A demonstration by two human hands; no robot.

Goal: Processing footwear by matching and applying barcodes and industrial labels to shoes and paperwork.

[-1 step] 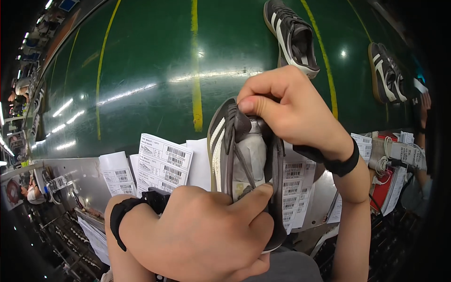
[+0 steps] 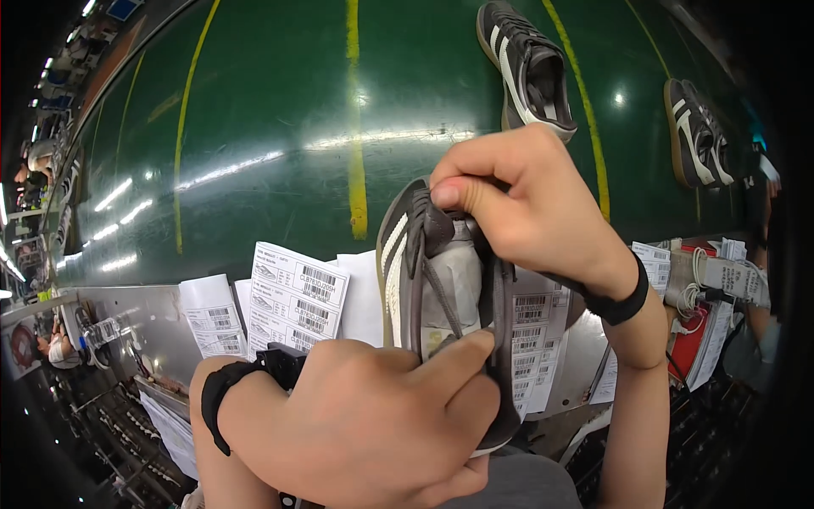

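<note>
- Two hands on one dark, white-striped held shoe [image 2: 415,297]; we have it toe-away, opening up, in front of us at the near edge of the green surface [image 2: 263,102].
- Our right hand [image 2: 517,199]: thumb and index pinched at the tongue/lacing; exact pinch point hidden by the fingers.
- Our left hand [image 2: 373,416]: grip closed round the heel end, index fingertip at the opening, by a loose lace [image 2: 443,293]. Contact underneath hidden.
- Change vs the frame just before: almost nil. Left hand and shoe nudged slightly right; same pinch, same lace line.
- Meaning, our read: same step, neither grip released, shoe looks steady.
- Just beside: printed label sheets [image 2: 298,297] left of the shoe, another label sheet [image 2: 532,339] right of it.
- Farther out: a similar single shoe [image 2: 530,64] beyond the right hand, a pair of shoes [image 2: 685,127] well to the right. Both look unmoved relative to the yellow lines [image 2: 354,127].
</note>
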